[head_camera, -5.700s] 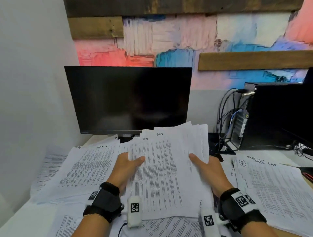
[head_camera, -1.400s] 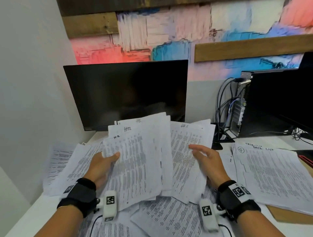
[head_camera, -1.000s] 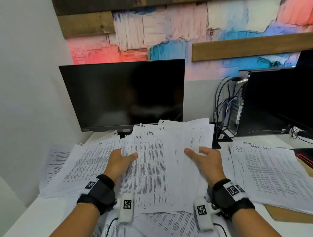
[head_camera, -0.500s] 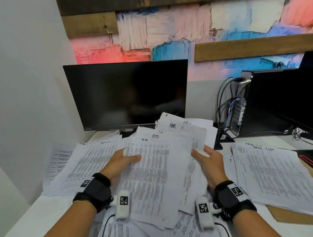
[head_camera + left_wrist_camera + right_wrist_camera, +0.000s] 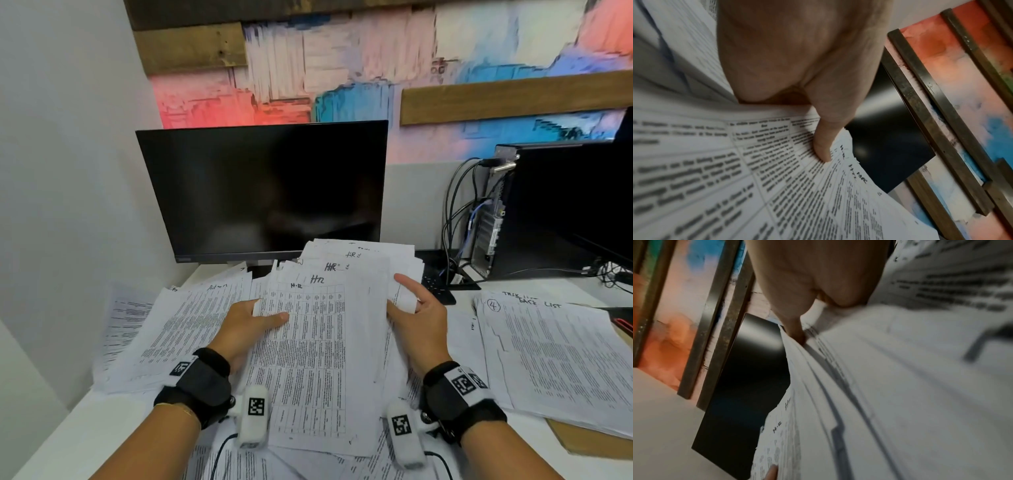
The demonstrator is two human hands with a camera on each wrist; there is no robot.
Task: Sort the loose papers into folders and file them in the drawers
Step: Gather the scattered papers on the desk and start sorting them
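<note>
A stack of printed sheets marked "HR" (image 5: pixel 318 342) is held between both hands just above the paper-strewn desk, in front of the monitor. My left hand (image 5: pixel 263 313) grips its left edge, thumb (image 5: pixel 824 146) on the top sheet and fingers underneath. My right hand (image 5: pixel 406 294) grips the right edge, thumb (image 5: pixel 795 331) on top, with sheets passing between thumb and fingers. The sheets' top edges are staggered, showing several "HR" labels. No folder for this stack or drawer is in view.
A sorted pile (image 5: pixel 191 325) lies to the left. Another pile marked with a circled 4 (image 5: pixel 548 353) lies to the right on a brown folder (image 5: pixel 582 445). More loose sheets (image 5: pixel 308 462) lie underneath. A black monitor (image 5: pixel 263 192), PC tower (image 5: pixel 565 205) and cables (image 5: pixel 459 219) stand behind.
The stack was lifted and fanned, set down, then lifted again. Since half a second ago both hands have drawn the sheets closer together, and my right hand has slid up the right edge.
</note>
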